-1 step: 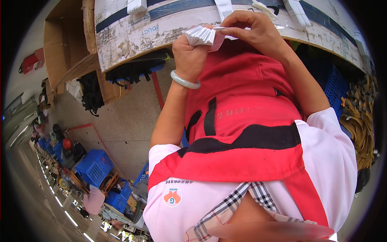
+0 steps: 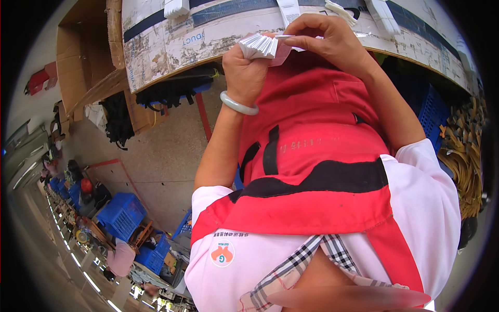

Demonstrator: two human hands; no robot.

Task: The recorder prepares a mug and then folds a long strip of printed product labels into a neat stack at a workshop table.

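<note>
My left hand (image 2: 243, 73) is closed round a fanned bundle of white labels (image 2: 258, 47) at the table's near edge. Their narrow edges face up and are spread apart. My right hand (image 2: 332, 41) is beside it on the right, thumb and forefinger pinching one thin white label (image 2: 282, 36) by its end. That label's other end reaches the bundle; whether it is still part of the bundle I cannot tell. Below the bundle, a pale pink translucent piece (image 2: 280, 54) shows between my hands. Part of my left hand's fingers is hidden behind the labels.
The cardboard-covered table (image 2: 166, 57) carries more white bundles, one at the left (image 2: 176, 8), one in the middle (image 2: 289, 11), one at the right (image 2: 383, 18). An open carton (image 2: 86, 52) stands at its left. A blue crate (image 2: 432, 112) and brown straps (image 2: 462, 156) are at the right.
</note>
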